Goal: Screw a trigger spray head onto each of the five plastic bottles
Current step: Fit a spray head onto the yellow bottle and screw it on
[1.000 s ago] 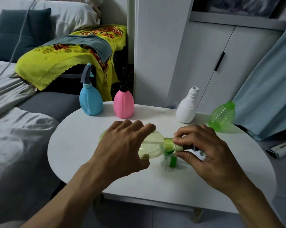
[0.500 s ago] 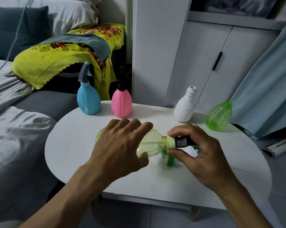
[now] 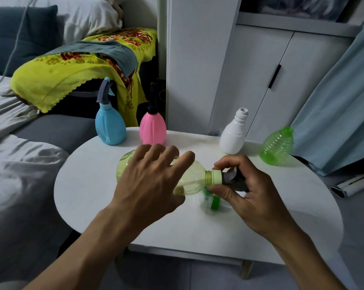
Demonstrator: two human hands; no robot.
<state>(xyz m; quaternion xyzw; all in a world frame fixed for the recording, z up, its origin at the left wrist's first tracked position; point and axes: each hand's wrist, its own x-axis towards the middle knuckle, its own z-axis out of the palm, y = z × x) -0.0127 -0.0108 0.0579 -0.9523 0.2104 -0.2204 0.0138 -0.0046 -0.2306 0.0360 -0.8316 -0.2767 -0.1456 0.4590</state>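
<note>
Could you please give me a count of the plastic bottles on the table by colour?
Blue bottle: 1
Pink bottle: 1
White bottle: 1
Green ribbed bottle: 1
Yellow-green bottle, held by the left hand and right hand: 1
Total: 5

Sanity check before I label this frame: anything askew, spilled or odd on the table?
Nothing spilled or damaged. The yellow bottle is on its side only because the left hand grips it while the right hand grips its spray head. A loose green spray head lies beneath. The white bottle and green bottle stand headless.
</note>
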